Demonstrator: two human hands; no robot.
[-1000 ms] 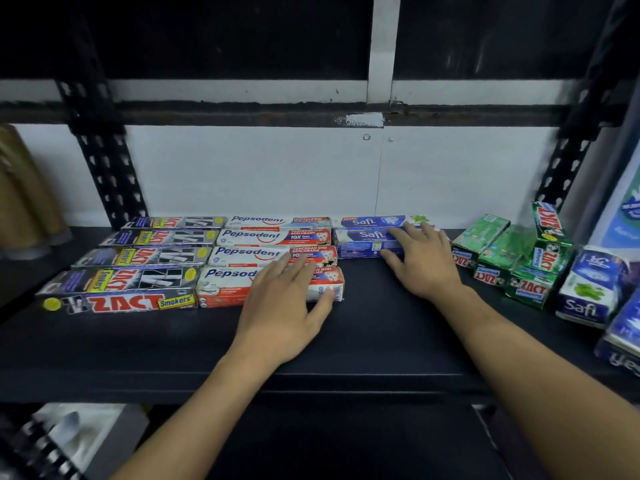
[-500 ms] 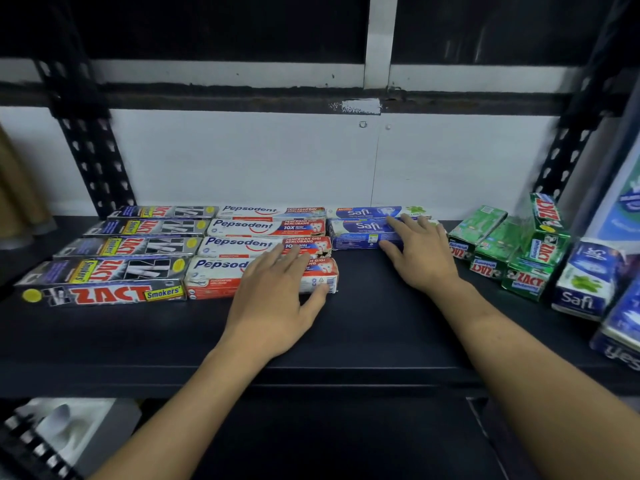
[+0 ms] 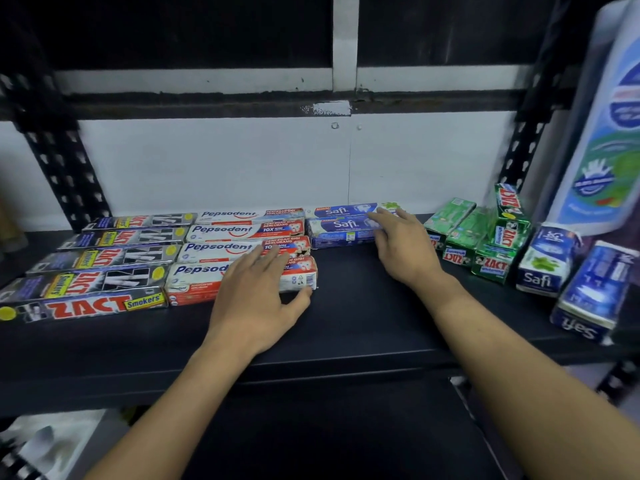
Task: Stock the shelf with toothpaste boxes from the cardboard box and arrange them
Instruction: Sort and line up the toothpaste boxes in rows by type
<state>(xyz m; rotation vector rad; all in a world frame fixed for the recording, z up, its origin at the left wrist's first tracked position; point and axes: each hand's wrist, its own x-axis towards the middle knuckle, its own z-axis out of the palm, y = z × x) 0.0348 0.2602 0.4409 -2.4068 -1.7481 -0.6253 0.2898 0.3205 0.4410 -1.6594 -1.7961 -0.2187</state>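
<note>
Left hand [image 3: 256,306]: palm down on the right half of the nearest Pepsodent box [image 3: 194,282]. Fingers [image 3: 263,261] straight and slightly apart, tips reaching the next box behind. The thumb lies on the shelf [image 3: 346,327] against the box's right end. Nothing clamped.

Right hand [image 3: 403,247]: resting on the right end of the near Safi box [image 3: 341,230]. Its fingers [image 3: 381,220] are straight and loosely apart, tips touching the far Safi box [image 3: 346,211] behind it — laid on, not curled round either.

Stock on the black shelf, left to right:
- Zact Smokers boxes [image 3: 93,271]: four, lying lengthwise, packed side by side from near to far.
- Pepsodent boxes: four, same layout, touching the Zact column on its right. The nearest sticks out a little further right than the rest.
- The two Safi boxes sit at the far edge against the white back panel [image 3: 242,168], just right of the Pepsodent column.
- Green Zact boxes [image 3: 457,251]: a cluster further right, ends facing me, one stacked on top and tilted.
- Blue-and-white Safi packs [image 3: 543,268]: far right, ends toward me, askew.

A large blue-and-white printed pack [image 3: 606,133] stands at the right edge, blurred.
</note>
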